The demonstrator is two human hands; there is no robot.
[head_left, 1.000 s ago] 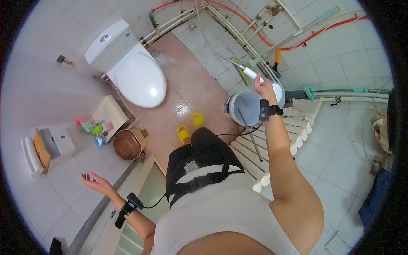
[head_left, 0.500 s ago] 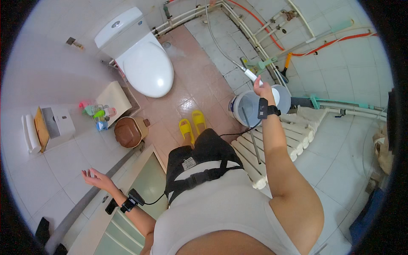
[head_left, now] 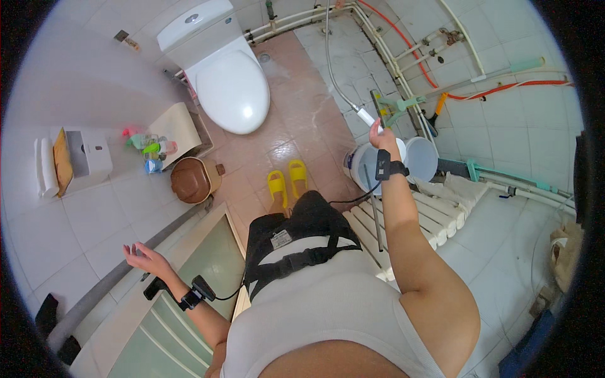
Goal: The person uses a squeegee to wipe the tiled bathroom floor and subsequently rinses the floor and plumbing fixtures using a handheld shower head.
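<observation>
My right hand (head_left: pixel 384 138) is closed around the white handle of a shower head (head_left: pixel 367 118); most of the grip is hidden by the fingers. A grey hose (head_left: pixel 330 60) runs from it up to the far wall. The hand is above a white bucket (head_left: pixel 361 165), and a second pale bucket (head_left: pixel 421 157) stands just to its right. Out to the left, my left hand (head_left: pixel 149 259) is held in the air over the wall side with nothing in it, fingers loosely bent and apart.
A white toilet (head_left: pixel 234 94) stands ahead on the pink tiled floor (head_left: pixel 299 123). A brown bin (head_left: pixel 190 180) and several bottles (head_left: pixel 151 148) are at left. A white radiator (head_left: pixel 409 227) lies along the right, below pipes and a red hose (head_left: pixel 535 84). A glazed door (head_left: pixel 183 321) is near my left arm.
The view has turned slightly, so the toilet and pipes sit further right. My right hand stays over the bucket with the shower head. My left hand remains raised and empty.
</observation>
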